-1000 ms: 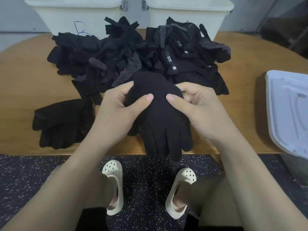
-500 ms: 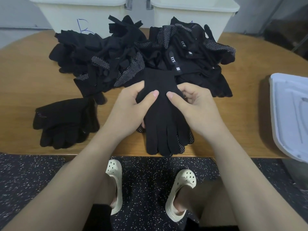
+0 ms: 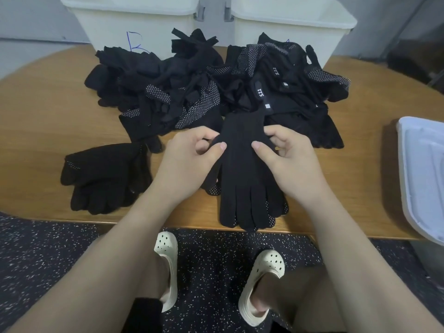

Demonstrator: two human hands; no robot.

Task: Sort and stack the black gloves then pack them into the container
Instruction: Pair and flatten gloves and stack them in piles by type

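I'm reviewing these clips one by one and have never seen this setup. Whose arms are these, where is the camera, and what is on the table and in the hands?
There is no machine here: a person wears a wide-angle camera on the head, looking down at their own bare arms. The left hand and right hand each pinch a side of a pair of black gloves, laid one on the other near the front edge of the wooden table, fingers pointing toward the person. Behind lies a loose heap of black gloves, some with white dots. A small stack of gloves lies to the left. Two cream bins stand at the back; a white lid lies at right.
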